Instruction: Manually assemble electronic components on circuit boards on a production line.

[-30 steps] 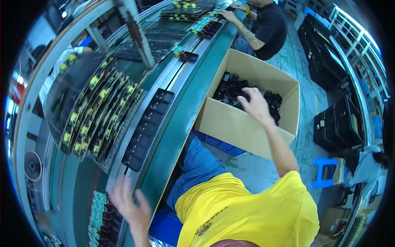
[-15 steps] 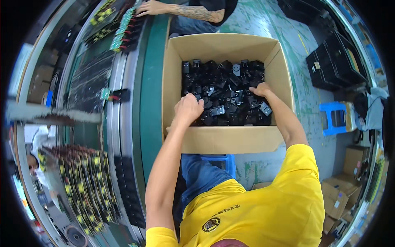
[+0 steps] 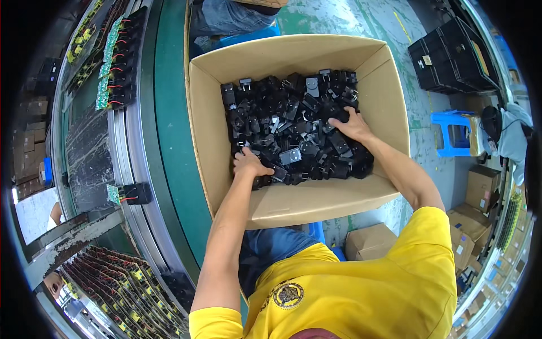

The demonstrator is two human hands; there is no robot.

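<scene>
A large open cardboard box (image 3: 299,210) stands in front of me, holding a wide heap of black plug adapters (image 3: 307,127), some with metal prongs showing. Inside its near left part, my left hand (image 3: 251,164) rests on the heap, thumb apart from the fingers. My right hand (image 3: 354,126) reaches over the right wall and touches the adapters there, with thumb and fingers spread. Some fingertips of both hands are partly lost among the black pieces. Between the hands lies a grey-faced adapter (image 3: 291,156).
Left of the box runs a green-edged workbench (image 3: 172,130) with a metal rail, carrying green circuit boards (image 3: 107,73) wired to black housings. Racked boards (image 3: 121,282) stand lower left. A seated person's leg (image 3: 228,20) shows beyond the box. Black crates (image 3: 451,59) and a blue stool (image 3: 451,133) are at right.
My left hand has gone from closed above the heap to spread on it, farther down and left. My right hand's fingers have spread. The view has shifted; the co-worker's hand has left it.
</scene>
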